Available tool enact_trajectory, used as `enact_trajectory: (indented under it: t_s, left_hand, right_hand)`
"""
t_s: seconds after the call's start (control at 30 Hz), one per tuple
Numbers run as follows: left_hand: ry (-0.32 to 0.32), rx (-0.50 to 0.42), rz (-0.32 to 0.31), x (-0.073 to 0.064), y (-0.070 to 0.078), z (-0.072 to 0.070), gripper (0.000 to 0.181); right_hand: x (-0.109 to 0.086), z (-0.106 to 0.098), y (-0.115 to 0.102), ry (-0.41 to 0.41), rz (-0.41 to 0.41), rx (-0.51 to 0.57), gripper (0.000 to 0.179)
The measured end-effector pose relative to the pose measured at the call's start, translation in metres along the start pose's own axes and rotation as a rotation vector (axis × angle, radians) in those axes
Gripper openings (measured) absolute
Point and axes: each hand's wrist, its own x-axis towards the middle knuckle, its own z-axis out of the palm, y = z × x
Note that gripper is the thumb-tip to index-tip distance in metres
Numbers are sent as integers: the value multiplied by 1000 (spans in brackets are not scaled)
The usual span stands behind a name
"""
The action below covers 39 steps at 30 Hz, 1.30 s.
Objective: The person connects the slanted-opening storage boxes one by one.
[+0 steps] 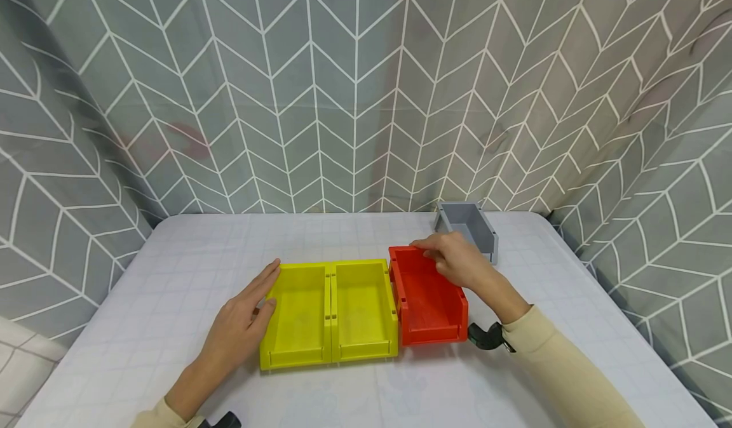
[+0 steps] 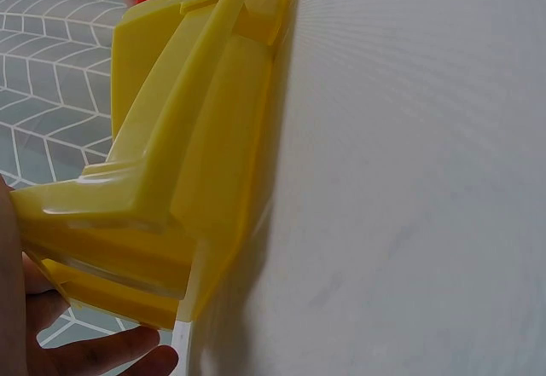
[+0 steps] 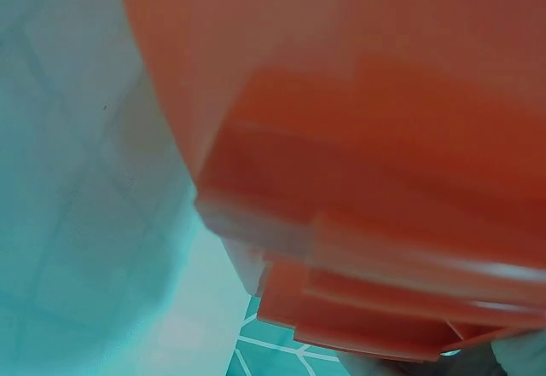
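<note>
Red bin (image 1: 430, 304) — open-topped, smooth plastic, low front.

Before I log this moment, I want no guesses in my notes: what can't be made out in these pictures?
Grey storage bin: near-left corner hidden by the right hand, head view.
Red storage bin: far-right corner hidden by that hand, head view; blurred, right wrist view.
Left yellow storage bin: part of its outer rim hidden by the left hand, head view.
Left sleeve: cut off by the bottom edge, head view.
</note>
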Motion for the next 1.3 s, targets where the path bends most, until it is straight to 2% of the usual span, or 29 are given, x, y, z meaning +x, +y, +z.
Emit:
enact_trajectory:
  t_s: [0.6, 0.9, 1.3]
  left_hand:
    - [8, 12, 8, 0, -1, 1, 52]
    - [14, 25, 16, 1, -4, 2, 52]
    - [10, 25, 12, 1, -4, 2, 53]
  right_hand:
    - [0, 2, -1, 17, -7, -40, 46]
    - [1, 4, -4, -4, 42, -44, 49]
    - [0, 3, -6, -3, 59, -40, 50]
